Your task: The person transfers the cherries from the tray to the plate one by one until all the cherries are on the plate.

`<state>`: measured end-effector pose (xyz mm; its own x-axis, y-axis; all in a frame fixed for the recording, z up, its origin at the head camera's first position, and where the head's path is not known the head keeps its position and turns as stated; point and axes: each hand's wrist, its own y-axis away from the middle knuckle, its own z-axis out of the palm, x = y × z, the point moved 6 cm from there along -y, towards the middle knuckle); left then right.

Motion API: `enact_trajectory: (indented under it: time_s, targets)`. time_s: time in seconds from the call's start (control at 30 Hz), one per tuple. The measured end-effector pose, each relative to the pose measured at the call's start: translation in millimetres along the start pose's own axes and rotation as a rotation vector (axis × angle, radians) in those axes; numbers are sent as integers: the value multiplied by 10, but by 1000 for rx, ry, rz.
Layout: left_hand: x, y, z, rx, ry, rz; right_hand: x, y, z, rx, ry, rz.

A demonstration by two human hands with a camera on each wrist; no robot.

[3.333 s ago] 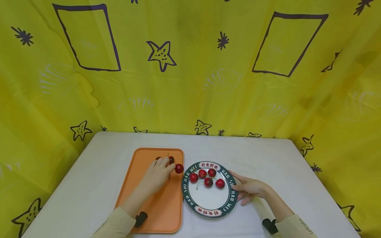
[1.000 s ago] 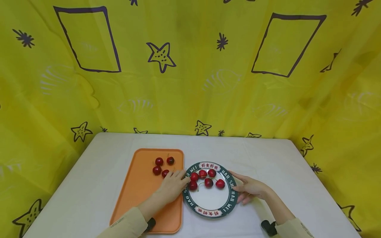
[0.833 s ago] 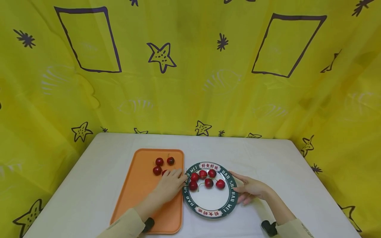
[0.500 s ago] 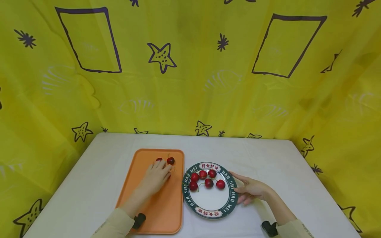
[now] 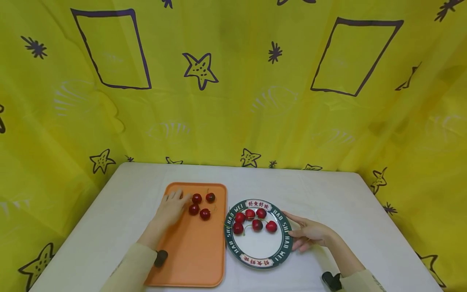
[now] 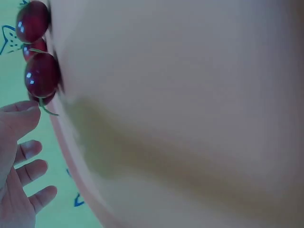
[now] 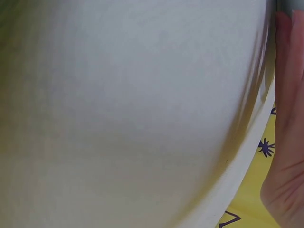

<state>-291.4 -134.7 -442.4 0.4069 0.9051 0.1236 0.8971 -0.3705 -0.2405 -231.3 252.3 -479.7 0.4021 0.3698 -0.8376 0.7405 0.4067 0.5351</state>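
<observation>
Left hand (image 5: pixel 170 209) hanging by cherries (image 5: pixel 205 214), right hand (image 5: pixel 308 232) holding plate (image 5: pixel 255 247)

The left hand is hanging over the left side of the orange tray (image 5: pixel 193 251), just beside four red cherries. Its fingers are standing apart. I cannot tell if its thumb is touching the closest cherry. The four cherries are lying near each other toward the far end of the tray. The right hand is gripping the right side of the plate, with its thumb and fingers at the edge. Six more cherries are sitting on the far part of the plate, and the near part is showing plain white. The plate's rim is showing dark green with white letters. The plate is resting on the white table (image 5: pixel 127 194), just to the right of the tray. Pale sleeves (image 5: pixel 129 265) are covering both arms. A yellow cloth (image 5: pixel 233 113) with dark stars is hanging behind the table
</observation>
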Motion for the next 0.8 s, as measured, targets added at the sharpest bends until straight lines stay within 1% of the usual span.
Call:
enact_trajectory:
  time_s: [0.17, 0.27, 0.43, 0.63, 0.8]
  targets:
    - [-53, -16, 93, -59, 20, -23, 10, 1, -3, -4, -23, 7]
    - [-71, -24, 118, -66, 22, -35, 15, 3, -7, 0, -29, 13]
    - [-81, -10, 91, -61, 21, -36, 23, -1, -8, -9, -44, 16]
    - [-79, 34, 46, -86, 43, -51, 28, -2, -13, -17, -55, 14]
    - [-89, 56, 41, -85, 58, -54, 26, 4, -12, -18, -53, 9]
